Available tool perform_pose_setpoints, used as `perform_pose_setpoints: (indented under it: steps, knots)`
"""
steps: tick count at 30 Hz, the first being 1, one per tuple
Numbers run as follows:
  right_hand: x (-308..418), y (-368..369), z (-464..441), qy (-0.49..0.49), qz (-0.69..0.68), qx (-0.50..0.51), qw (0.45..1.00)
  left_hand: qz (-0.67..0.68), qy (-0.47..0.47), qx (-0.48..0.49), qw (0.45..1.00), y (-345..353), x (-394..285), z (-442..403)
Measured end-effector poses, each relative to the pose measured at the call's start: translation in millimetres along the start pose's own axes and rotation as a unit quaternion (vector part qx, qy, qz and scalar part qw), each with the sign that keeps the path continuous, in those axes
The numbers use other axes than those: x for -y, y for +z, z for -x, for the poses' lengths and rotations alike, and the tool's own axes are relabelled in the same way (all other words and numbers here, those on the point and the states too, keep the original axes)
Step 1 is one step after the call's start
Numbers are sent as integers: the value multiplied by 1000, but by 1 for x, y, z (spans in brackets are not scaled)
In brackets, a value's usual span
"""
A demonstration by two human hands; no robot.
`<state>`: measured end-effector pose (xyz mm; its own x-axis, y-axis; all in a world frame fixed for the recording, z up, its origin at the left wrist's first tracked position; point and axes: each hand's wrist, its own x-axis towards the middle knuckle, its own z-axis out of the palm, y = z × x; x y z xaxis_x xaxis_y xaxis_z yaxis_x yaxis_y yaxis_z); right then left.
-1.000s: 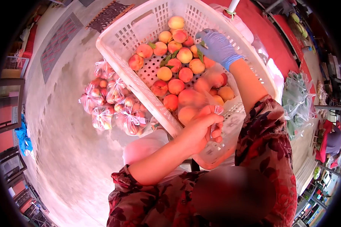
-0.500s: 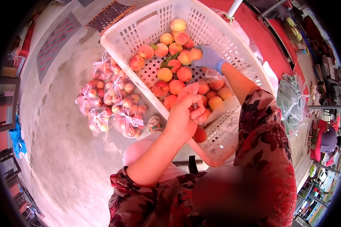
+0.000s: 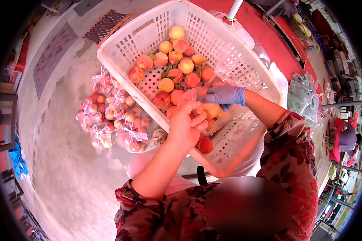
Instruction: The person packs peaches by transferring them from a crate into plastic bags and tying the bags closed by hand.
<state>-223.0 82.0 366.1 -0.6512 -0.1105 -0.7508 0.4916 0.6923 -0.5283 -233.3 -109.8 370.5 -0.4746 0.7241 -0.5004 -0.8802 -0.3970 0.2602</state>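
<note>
My bare left hand (image 3: 185,126) is closed with curled fingers on the edge of a clear plastic bag (image 3: 192,94). The bag lies inside a white plastic crate (image 3: 239,42), near its front edge, with peaches in it. My right hand (image 3: 223,95), in a bluish-purple glove, is at the bag beside my left hand. Its fingers bend over a yellowish peach (image 3: 211,109), partly hidden by the hand and film. Loose peaches (image 3: 185,65), some with green leaves, lie on the crate floor beyond both hands. One peach (image 3: 206,146) sits in the near corner.
Several tied clear bags of peaches (image 3: 116,105) stand on the concrete floor left of the crate. A folding stool (image 3: 107,25) is behind them. Green-tinted plastic bags (image 3: 305,98) hang or lie at right, by a red surface (image 3: 265,38). A person (image 3: 345,138) is far right.
My right hand has moved from the loose peaches at the crate's far right side toward me, to the bag. My left hand keeps its grip on the bag. The view has shifted slightly.
</note>
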Motion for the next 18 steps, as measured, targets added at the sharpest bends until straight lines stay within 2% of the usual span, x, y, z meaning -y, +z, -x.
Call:
perform_pose_setpoints:
  steps: [2, 3, 5, 6, 7, 8, 11, 14, 17, 18]
  knots:
    - [-4, 21, -11, -6, 155, -32, 987, -22, -42, 7, 999, 4, -1, 3]
    - [-2, 16, -13, 7, 86, -37, 996, -32, -63, 10, 997, 4, -2, 3]
    - [5, -8, -13, 36, -50, -45, 997, -7, -48, 15, 999, -1, -3, 1]
    - [4, -20, -18, 21, -74, -119, 990, 10, -32, 21, 999, -5, -4, -1]
    - [-4, -34, -33, -57, 14, -245, 968, 25, -16, 28, 999, -7, -3, -2]
    - [-16, -45, -51, -134, 101, -364, 916, 29, 2, 17, 999, -7, -2, -4]
    - [-37, -58, -101, -111, 279, -455, 838, 39, 38, -4, 999, -9, -2, -9]
    - [-56, -51, -141, 76, 338, -261, 901, 38, 33, -9, 999, -10, -4, -12]
    - [-52, -50, -131, -21, 355, -339, 871, 30, 26, -12, 999, -5, -7, -8]
    - [-42, -58, -125, -17, 335, -378, 863, 34, 29, -10, 999, -5, -7, -8]
